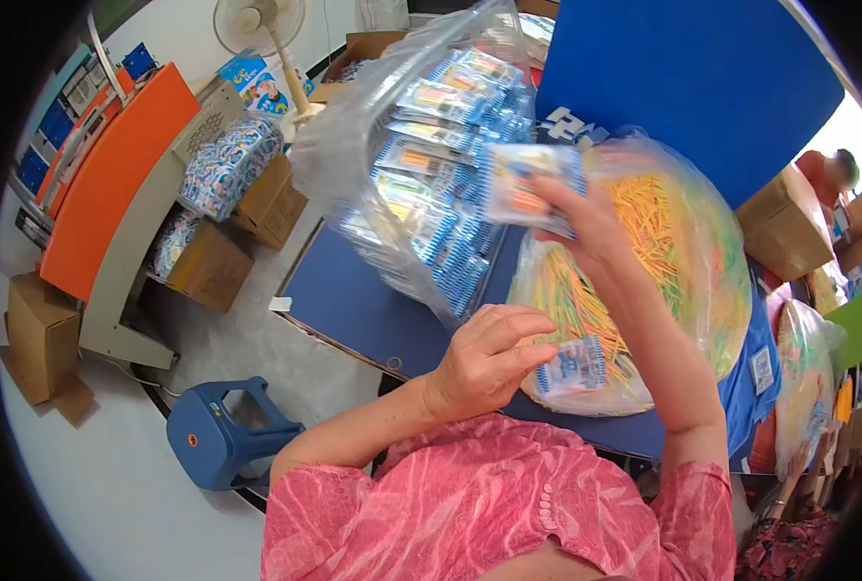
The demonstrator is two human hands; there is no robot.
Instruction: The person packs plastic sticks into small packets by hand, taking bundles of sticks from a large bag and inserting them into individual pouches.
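Right hand [586,225] is up high, fingers pinched on a filled packet [530,186] with a blue-and-white striped border, holding it just at the mouth of the big clear bag of finished packets [421,145], whose crinkled plastic rim sits close against the packet's left edge. Left hand [484,360] sits lower and nearer the body, fingers curled shut around a small blue-and-white packet [574,366], its end poking out to the right and pressed against the front of the clear bag of coloured sticks [663,261]. That stick bag bulges wide, yellow, orange and green showing through, and it fills the space between the two hands, so there's little free room on the right. Both bags rest on the blue table [354,305]; its left corner and near edge are bare, with a strip of open blue surface in front of the packet bag. Beyond the table's left edge the pale floor opens out, with a blue plastic stool [220,433] near the person's left elbow. Cardboard boxes [213,263] stand farther left beside an orange-topped machine [111,184]. A blue panel [683,87] rises behind the bags, closing off the far side. At the far right edge, another person [831,174] is just in view among boxes.
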